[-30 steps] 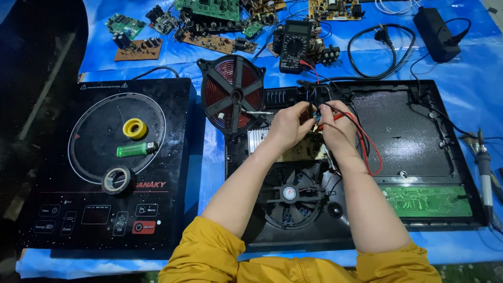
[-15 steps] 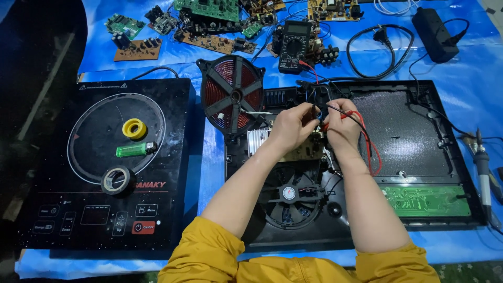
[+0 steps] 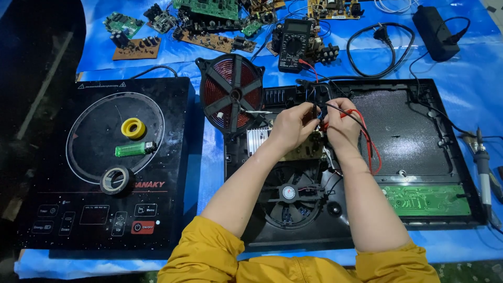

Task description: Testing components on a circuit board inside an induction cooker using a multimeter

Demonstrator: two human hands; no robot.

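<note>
Probe leads, one black [image 3: 335,109] and one red [image 3: 367,139], meet over the middle of the opened cooker base [image 3: 419,157], just right of the tilted red coil disc [image 3: 233,94] and above the round black fan [image 3: 288,194]. Left hand [image 3: 293,128] has its fingers curled together and pinched on the black probe [image 3: 315,112], which stands nearly upright with its tip down among the parts of the brown circuit board [image 3: 309,149] beside the finned metal heat sink [image 3: 258,140]. Right hand [image 3: 340,126] is also closed, thumb and forefinger clamped on the red probe [image 3: 329,124], though the hand covers most of it and where its tip lands cannot be told. The two hands sit knuckle to knuckle, almost touching, both palms turned down, wrists bent slightly and forearms running back toward the yellow sleeves [image 3: 209,257] at the bottom edge. Red wire loops off the right wrist and both leads run up from the base to the black multimeter [image 3: 293,44] lying just beyond its far edge. Inside the base, near its front right corner, lies a green control board [image 3: 424,199]. Left of the base lies the black glass cooktop panel [image 3: 63,173], carrying a yellow tape roll [image 3: 133,128], a green lighter [image 3: 131,150] and a black tape roll [image 3: 116,180]. Right of the base, a soldering iron [image 3: 482,167] rests on the blue sheet [image 3: 471,68], and loose circuit boards [image 3: 209,8] are scattered beyond the multimeter.
</note>
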